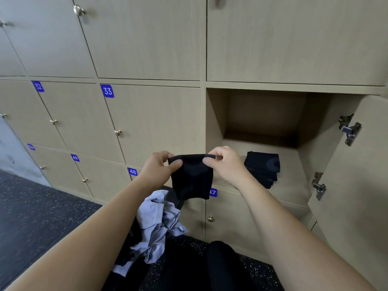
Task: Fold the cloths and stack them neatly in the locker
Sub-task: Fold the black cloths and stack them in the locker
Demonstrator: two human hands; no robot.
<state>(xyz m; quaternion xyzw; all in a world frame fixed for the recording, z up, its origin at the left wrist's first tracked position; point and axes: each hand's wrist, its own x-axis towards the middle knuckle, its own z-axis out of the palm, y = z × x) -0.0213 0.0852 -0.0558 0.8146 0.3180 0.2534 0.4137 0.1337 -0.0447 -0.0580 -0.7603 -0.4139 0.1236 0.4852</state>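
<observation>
1. Where closed doors numbered 32 and 33 stand left of the open locker, a loose heap of grey cloths lies on the floor, below and left of it.
2. Left hand: thumb and curled fingers pinch the black cloth at its top left corner.
3. Black cloth: hangs between the two pinches, outside the locker, before its lower left corner.
4. Right hand: thumb and curled fingers pinch the top right corner.
5. Locker floor, right of centre: stack of folded black cloths.
6. Locker door: swung open at the locker's right.
</observation>
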